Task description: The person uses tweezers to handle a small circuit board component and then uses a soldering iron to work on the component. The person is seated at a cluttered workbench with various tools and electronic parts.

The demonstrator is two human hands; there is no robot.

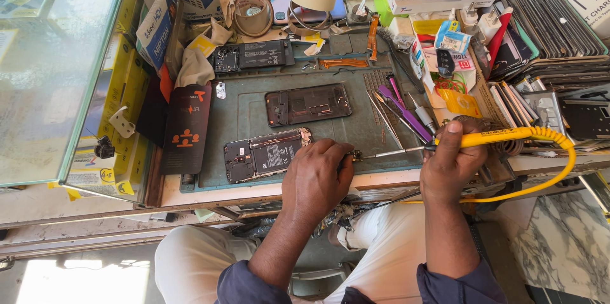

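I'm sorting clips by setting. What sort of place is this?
Most likely a phone repair bench: opened phones on a green work mat, a yellow soldering iron in the right hand, stacked screens.

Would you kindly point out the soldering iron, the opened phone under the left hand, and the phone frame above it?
soldering iron [502,136], head view, yellow handle.
opened phone [264,155], head view, battery area.
phone frame [308,104], head view, centre.

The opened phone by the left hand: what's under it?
The opened phone lies on a grey-green work mat. The left hand covers its right end, so nothing shows there.
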